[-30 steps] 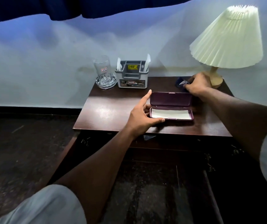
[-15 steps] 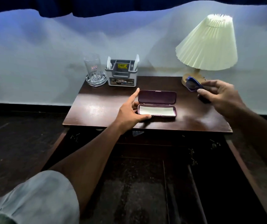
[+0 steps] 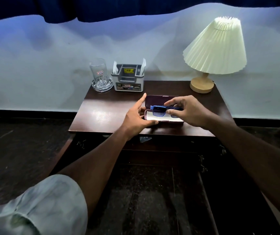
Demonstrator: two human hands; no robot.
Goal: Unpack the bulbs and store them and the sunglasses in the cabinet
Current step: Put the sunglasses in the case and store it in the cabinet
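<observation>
Blue-framed sunglasses (image 3: 158, 110) with dark lenses hang just over an open maroon glasses case (image 3: 154, 100) that lies near the front of the dark wooden table (image 3: 102, 112). My right hand (image 3: 189, 112) pinches the sunglasses by their right side, folded, lenses toward me. My left hand (image 3: 136, 117) steadies the case at its left end, thumb on the front edge and forefinger up along the raised lid. The case has a pale lining. No bulbs are in view.
At the table's back stand a glass (image 3: 98, 72) in a glass ashtray (image 3: 102, 85), a grey organiser box (image 3: 128, 78) and a lamp with a pleated cream shade (image 3: 217, 48) on a wooden base (image 3: 202, 84). Below the table is a dark open space.
My right hand carried the sunglasses from beside the lamp base leftward to the open case. My left hand has stayed on the case.
</observation>
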